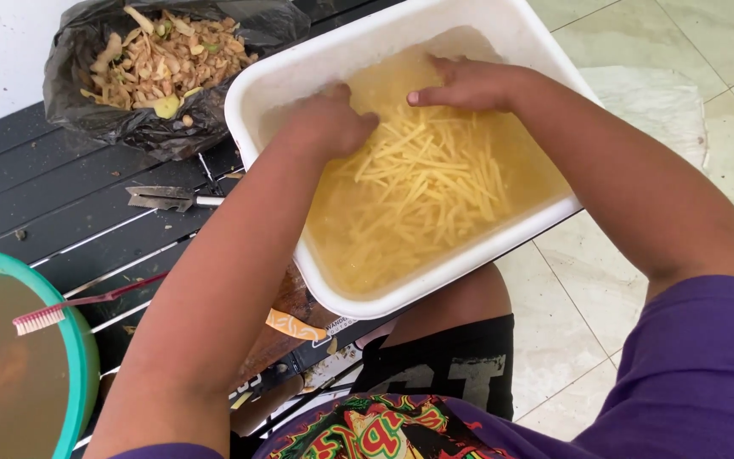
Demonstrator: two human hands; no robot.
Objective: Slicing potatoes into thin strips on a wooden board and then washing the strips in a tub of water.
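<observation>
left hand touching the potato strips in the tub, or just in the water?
Touching. The head view shows the left hand sunk in the white tub, its fingers pressed into the pile of potato strips.

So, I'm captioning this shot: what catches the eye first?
Both hands, left hand and right hand, plunged into pale yellow potato sticks soaking in a white rectangular plastic tub at centre. Upper left, a black plastic bag of peelings; lower left, a red toothbrush across a green-rimmed bowl.

Home food-prep spot: dark slatted table point(61, 204), pale tiled floor point(579, 297), black bag of peelings point(163, 68), white tub of cut potato strips point(418, 183).
</observation>
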